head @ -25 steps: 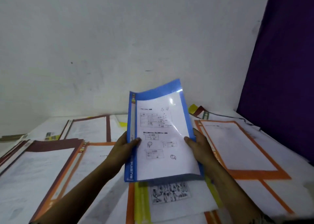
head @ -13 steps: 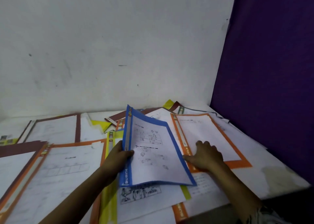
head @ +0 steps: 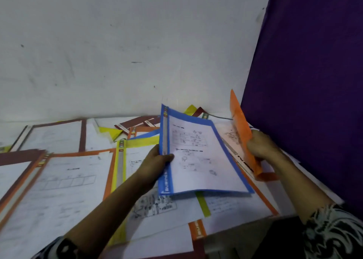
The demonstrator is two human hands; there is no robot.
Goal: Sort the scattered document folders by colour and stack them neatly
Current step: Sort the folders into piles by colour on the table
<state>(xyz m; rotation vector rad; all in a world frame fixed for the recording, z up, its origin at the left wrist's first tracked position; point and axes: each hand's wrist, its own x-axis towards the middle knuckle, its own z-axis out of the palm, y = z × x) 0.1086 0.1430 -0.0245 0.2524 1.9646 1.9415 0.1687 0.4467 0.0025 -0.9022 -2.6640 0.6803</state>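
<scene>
While most folders lay flat and overlapping on the desk (head: 231, 235), a brown-edged folder (head: 57, 137) far left of the blue folder (head: 200, 160) and a nearer orange-edged folder (head: 59, 180) hinted at how the lot would handle. They were thin plastic covers over loose printed sheets, likely light, limp and slick against each other, so a careless pile could slide. Just left of the blue folder, a yellow folder (head: 120, 170) lay partly beneath it.

The left grip (head: 155, 160) pinched the blue folder at its spine, thumb on the front and fingers behind, holding it raised and tilted above the desk. That stiffer strip looked the best place to hold, since the free lower edge sagged in a curve. The folder had a blue border, a grey spine strip, white lettering low on the spine, and a clear front over a worksheet.

Right of it, the right grip (head: 261, 146) was curled round the lower part of an orange folder (head: 240, 129), which stood on edge, nearly upright, beside the purple panel (head: 314, 82). Its cover seemed translucent and just as floppy, so a hold near the fold would probably suit it.
</scene>
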